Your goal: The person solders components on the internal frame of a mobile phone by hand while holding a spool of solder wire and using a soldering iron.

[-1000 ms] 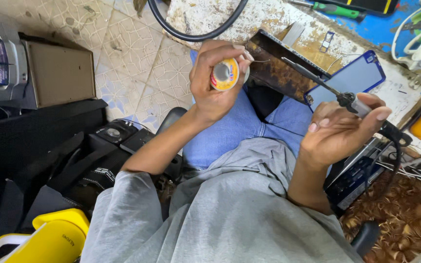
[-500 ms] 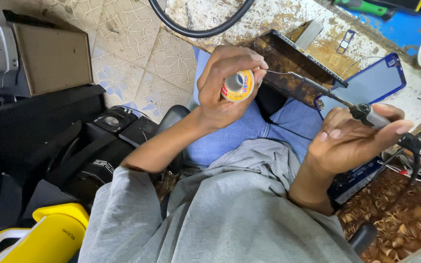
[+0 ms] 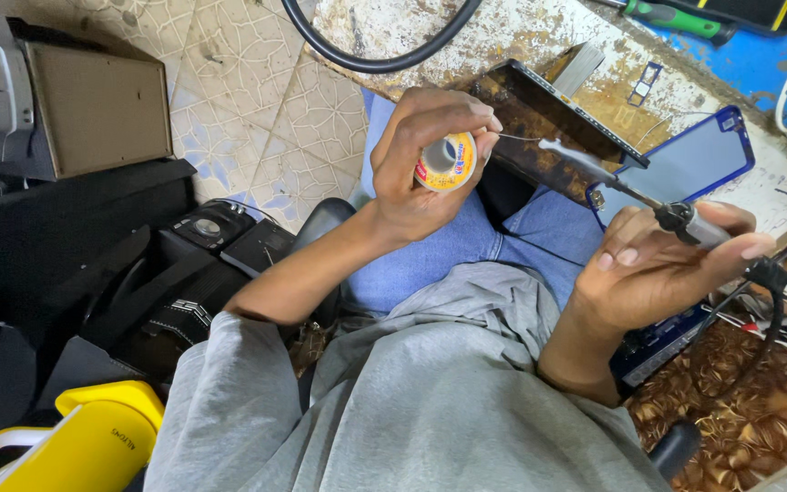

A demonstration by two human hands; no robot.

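My left hand (image 3: 425, 169) grips a small yellow spool of solder wire (image 3: 445, 161), with a thin strand of wire sticking out to the right. My right hand (image 3: 658, 264) holds a soldering iron (image 3: 630, 196) by its handle, and its metal tip points left and meets the end of the solder strand at about the middle. Both hands hover above my lap in blue jeans. A dark circuit board (image 3: 539, 118) lies just behind the iron's tip on the worn bench.
A blue-edged phone or tablet (image 3: 685, 164) rests on the bench at right. A green-handled screwdriver (image 3: 676, 16) lies at the top. A brown box (image 3: 93, 105), black audio gear (image 3: 202, 246) and a yellow case (image 3: 93, 437) stand on the tiled floor at left.
The view has shifted slightly. Both hands stay in the same grip, and the iron's tip has stayed close to the solder strand.
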